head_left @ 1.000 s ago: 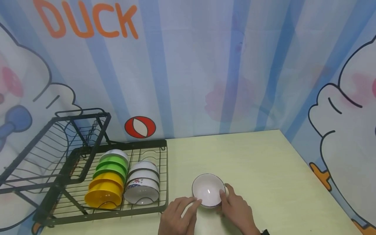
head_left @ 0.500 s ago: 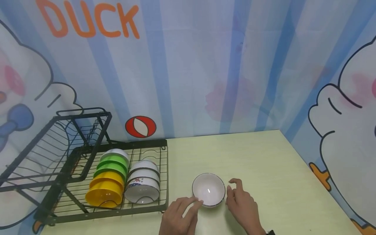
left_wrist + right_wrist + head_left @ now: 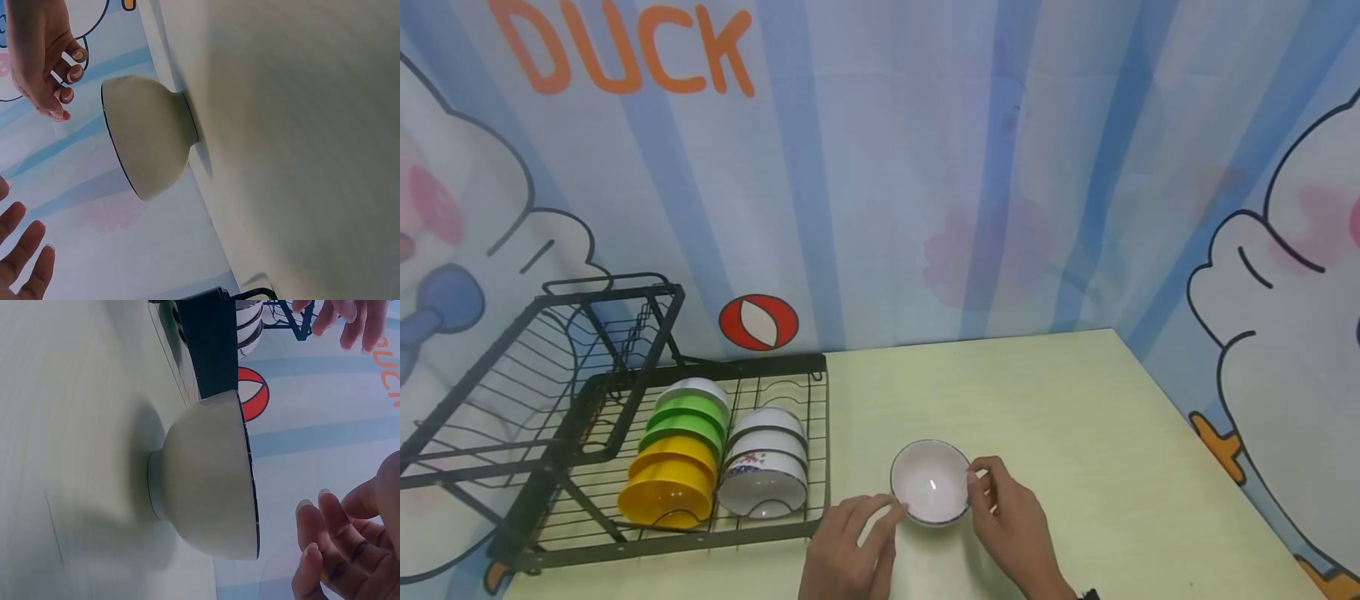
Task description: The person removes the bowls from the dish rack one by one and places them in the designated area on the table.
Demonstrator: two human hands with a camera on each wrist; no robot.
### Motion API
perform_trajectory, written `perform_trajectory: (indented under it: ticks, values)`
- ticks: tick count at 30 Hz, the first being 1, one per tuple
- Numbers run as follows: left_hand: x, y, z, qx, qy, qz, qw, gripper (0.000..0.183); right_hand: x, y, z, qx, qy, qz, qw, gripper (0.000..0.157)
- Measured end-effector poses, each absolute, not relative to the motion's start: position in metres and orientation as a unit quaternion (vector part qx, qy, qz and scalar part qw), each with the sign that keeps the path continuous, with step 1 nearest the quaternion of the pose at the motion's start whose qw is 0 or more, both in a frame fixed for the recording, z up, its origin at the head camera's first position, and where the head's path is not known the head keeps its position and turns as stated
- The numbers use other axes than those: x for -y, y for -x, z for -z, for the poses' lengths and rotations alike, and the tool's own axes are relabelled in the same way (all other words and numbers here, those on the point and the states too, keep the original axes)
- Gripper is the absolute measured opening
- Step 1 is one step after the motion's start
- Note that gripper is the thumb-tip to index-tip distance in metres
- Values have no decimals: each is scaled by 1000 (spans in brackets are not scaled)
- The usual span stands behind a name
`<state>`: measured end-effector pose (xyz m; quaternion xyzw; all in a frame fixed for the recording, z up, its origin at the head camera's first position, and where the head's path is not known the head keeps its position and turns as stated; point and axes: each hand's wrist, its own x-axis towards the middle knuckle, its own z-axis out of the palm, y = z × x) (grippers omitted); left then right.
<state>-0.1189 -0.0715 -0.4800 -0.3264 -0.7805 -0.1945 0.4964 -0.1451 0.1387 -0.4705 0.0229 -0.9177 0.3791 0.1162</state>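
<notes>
A small white bowl (image 3: 928, 479) with a dark rim stands upright on the pale table, its inside facing up in the head view. Left of its near rim is my left hand (image 3: 852, 552), with thumb and forefinger parted and nothing between them. At the opposite side my right hand (image 3: 1017, 527) has its fingertips overlapping the rim in the head view. Seen from the right wrist, the loosely bent fingers (image 3: 334, 528) hover above the rim with a gap to the bowl (image 3: 209, 478). The left wrist view likewise shows the left fingers (image 3: 25, 250) apart from the bowl.
To the left, a black wire dish rack (image 3: 715, 543) carries two rows of bowls. One row has yellow bowls (image 3: 662, 498), green bowls (image 3: 683, 430) and a white one; the other has white bowls (image 3: 763, 490). A printed cloth backdrop (image 3: 910, 167) rises behind the table.
My right hand let go of the bowl's rim and drew back to the right, then came in close to the rim again. The left hand and the bowl have hardly moved.
</notes>
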Motion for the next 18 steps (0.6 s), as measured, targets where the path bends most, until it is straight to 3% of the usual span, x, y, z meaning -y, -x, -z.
perform_trajectory:
  ticks: [18]
  values:
    - [85,124,479,794,292,175,504,28,-135,141,473,895,-52,-404,181,4]
